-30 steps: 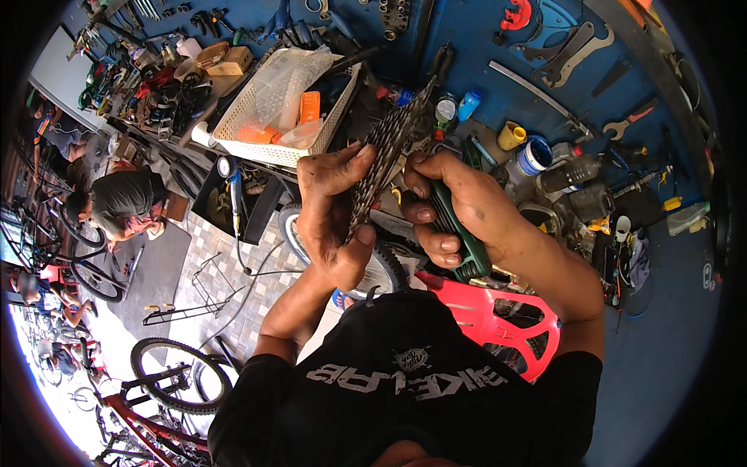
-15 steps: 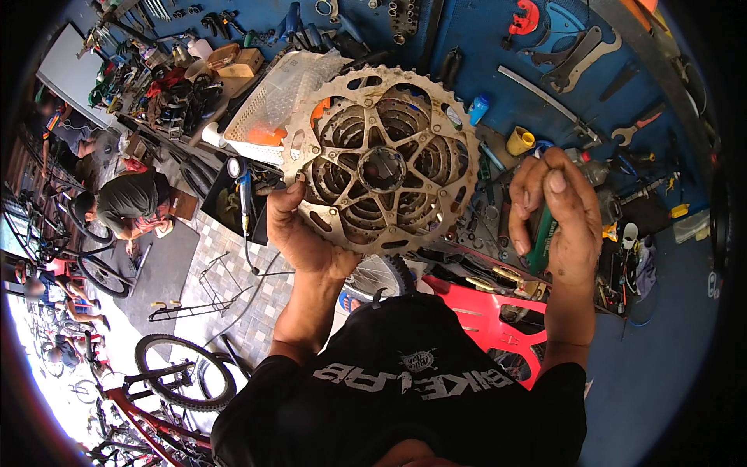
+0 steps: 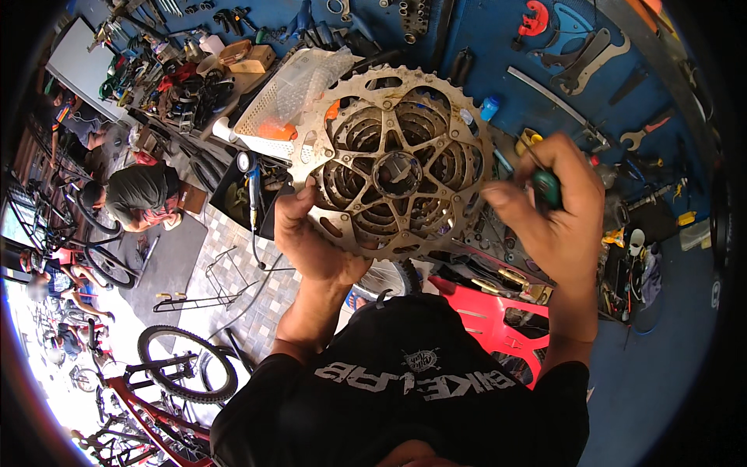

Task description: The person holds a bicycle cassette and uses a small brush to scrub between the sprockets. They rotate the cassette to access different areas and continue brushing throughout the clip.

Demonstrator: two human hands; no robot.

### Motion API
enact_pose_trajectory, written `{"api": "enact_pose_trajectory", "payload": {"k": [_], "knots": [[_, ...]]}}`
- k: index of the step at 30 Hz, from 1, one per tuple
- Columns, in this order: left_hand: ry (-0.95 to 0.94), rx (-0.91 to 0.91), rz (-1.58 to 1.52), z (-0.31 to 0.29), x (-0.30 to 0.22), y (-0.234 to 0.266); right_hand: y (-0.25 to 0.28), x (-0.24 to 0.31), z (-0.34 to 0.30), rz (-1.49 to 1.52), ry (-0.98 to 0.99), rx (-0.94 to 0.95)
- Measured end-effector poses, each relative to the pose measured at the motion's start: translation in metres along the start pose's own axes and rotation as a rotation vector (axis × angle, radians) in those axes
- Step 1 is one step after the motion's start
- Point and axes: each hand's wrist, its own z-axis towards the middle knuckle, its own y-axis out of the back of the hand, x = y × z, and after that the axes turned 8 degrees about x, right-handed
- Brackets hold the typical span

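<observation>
Round silver metal cassette [image 3: 401, 206] held by left hand [image 3: 315, 245]; right hand [image 3: 564, 214] grips green tool [image 3: 548, 189]; blue tool-hung wall [image 3: 486, 43], tiled floor [image 3: 218, 243].

Obstacle between hands [image 3: 319, 241] [image 3: 564, 214]: cassette [image 3: 399, 192]

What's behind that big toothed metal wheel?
Behind the toothed wheel, a pale basket shows at upper left and a bicycle wheel below, both partly hidden. Whatever lies behind the toothed wheel's middle is covered.

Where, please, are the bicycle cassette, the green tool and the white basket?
Bicycle cassette [image 3: 394, 142]: head view, on the arm above its centre.
Green tool [image 3: 547, 190]: head view, on its exposed end.
White basket [image 3: 263, 109]: head view, on its perforated side.
</observation>
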Motion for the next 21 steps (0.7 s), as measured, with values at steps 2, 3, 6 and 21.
{"api": "enact_pose_trajectory", "payload": {"k": [2, 3, 6, 21], "knots": [[-0.003, 0.059, 0.01, -0.003, 0.006, -0.001, -0.004, 0.007, 0.01, -0.159, 0.01, -0.019], [0.008, 0.173, 0.039, -0.005, 0.008, -0.002, -0.006, 0.01, 0.015, -0.196, -0.003, -0.001], [-0.031, 0.122, 0.119, -0.009, 0.014, -0.001, -0.014, 0.015, 0.033, -0.302, -0.025, 0.026], [-0.01, 0.01, 0.04, -0.009, 0.001, -0.012, 0.002, 0.02, 0.045, -0.314, -0.066, 0.139]]}}
